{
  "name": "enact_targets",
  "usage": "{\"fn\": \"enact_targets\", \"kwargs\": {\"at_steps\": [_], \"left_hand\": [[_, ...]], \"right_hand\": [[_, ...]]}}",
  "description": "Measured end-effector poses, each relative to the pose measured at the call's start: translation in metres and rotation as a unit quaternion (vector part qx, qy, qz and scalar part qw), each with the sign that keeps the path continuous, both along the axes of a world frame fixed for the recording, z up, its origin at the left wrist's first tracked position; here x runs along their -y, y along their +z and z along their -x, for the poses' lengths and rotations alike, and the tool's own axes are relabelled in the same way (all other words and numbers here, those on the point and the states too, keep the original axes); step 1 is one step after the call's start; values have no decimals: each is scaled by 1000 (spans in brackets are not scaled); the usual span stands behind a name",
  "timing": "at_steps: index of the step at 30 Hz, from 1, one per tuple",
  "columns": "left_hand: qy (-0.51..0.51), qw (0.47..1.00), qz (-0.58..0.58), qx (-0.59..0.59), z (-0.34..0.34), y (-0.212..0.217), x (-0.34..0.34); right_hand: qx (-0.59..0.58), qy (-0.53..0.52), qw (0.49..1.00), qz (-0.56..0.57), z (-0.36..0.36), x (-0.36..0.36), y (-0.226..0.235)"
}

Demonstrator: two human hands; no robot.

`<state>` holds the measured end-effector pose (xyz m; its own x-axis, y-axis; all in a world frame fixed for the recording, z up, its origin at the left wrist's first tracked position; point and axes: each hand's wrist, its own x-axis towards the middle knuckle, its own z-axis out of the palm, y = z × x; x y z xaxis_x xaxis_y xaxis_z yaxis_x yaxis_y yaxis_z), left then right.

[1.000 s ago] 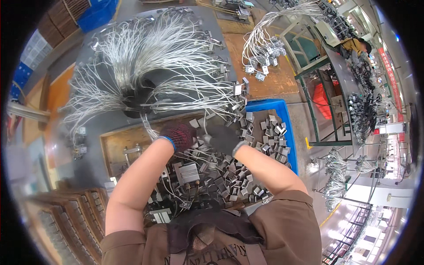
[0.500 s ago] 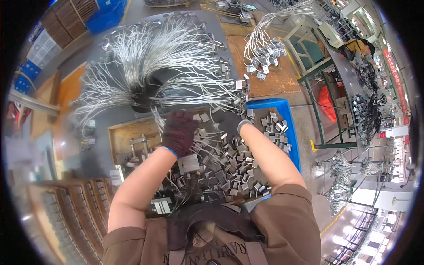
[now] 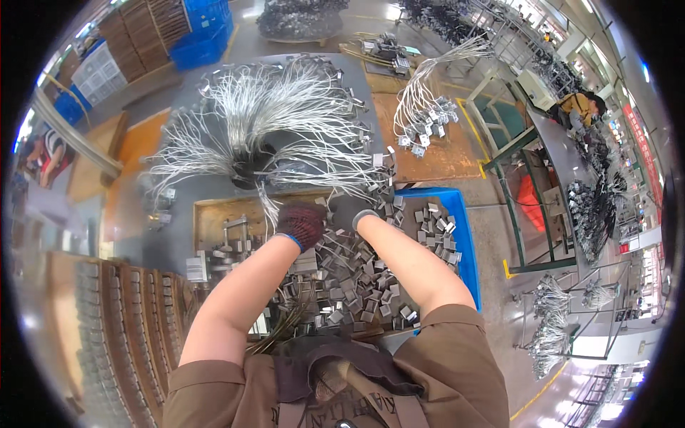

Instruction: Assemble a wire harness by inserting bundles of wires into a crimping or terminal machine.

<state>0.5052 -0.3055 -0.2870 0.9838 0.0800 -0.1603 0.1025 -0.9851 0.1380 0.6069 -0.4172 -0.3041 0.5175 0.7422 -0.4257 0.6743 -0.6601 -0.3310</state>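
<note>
My left hand [image 3: 301, 222], in a dark red knit glove, is curled closed over a tray of small metal parts. Strands of white cable [image 3: 269, 205] run down beside it. My right hand [image 3: 344, 210], in a dark grey glove, is right beside it, its fingers bent in toward the left hand. Both sets of fingertips are hidden, so what they grip does not show. Below and to the right lie many loose grey metal housings [image 3: 371, 282]. Beyond my hands, a large fanned bundle of white cables [image 3: 285, 107] with metal ends covers the dark tabletop.
A blue bin [image 3: 465, 246] with more housings is at the right. On the left are a metal clamp fixture [image 3: 237, 230] and wooden racks [image 3: 135, 307]. Another cable bundle [image 3: 421, 100] lies on a brown board. A person [image 3: 581, 107] is at a far-right bench.
My right hand has moved left, closing up against my left hand. The view has shifted, so the table sits lower in the picture.
</note>
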Motion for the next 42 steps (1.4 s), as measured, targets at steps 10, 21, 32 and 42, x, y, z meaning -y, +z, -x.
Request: {"fn": "enact_targets", "kwargs": {"at_steps": [10, 21, 32, 42], "left_hand": [[43, 996, 68, -49, -25, -14, 8], [-132, 981, 59, -132, -21, -17, -19], [-25, 926, 251, 282, 37, 40, -41], [325, 765, 508, 226, 207, 84, -24]], "right_hand": [[-54, 30, 997, -43, -34, 13, -33], [-18, -4, 999, 46, -48, 42, 1], [66, -27, 983, -168, 2, 65, 23], [109, 105, 958, -245, 189, 13, -57]]}}
